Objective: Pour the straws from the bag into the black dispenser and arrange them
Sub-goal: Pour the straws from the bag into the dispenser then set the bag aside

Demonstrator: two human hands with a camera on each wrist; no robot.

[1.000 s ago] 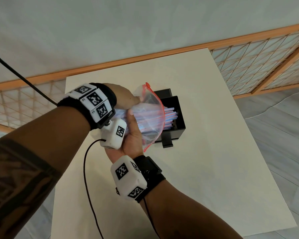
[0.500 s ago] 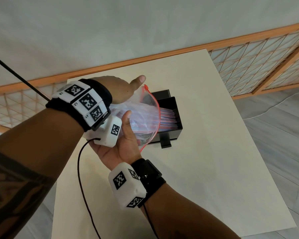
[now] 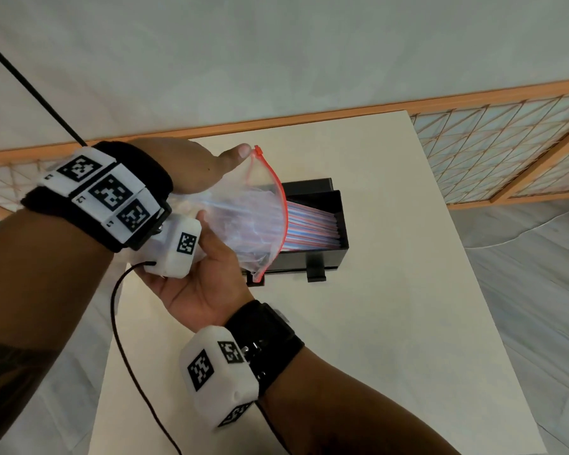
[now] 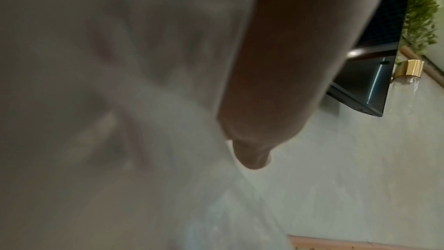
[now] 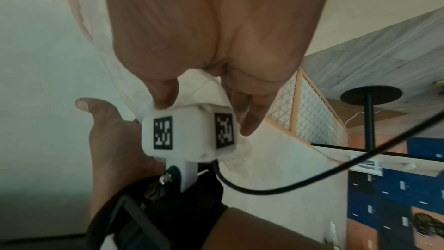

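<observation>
A clear zip bag with a red seal lies almost level above the table, its open mouth over the black dispenser. Red, white and blue straws lie side by side inside the dispenser, and the bag looks nearly empty. My left hand rests on top of the bag with the thumb straight beside the red seal; its fingers are hidden. My right hand cups the bag from below. In the right wrist view its thumb and fingers pinch the bag's closed end.
The dispenser stands near the far side of a white table. A wooden lattice screen runs behind the table and to its right. A black cable hangs from my left wrist across the table's left edge.
My left thumb has let go of the bag and straightened. The bag has risen and the straws have slid out of it into the dispenser.
</observation>
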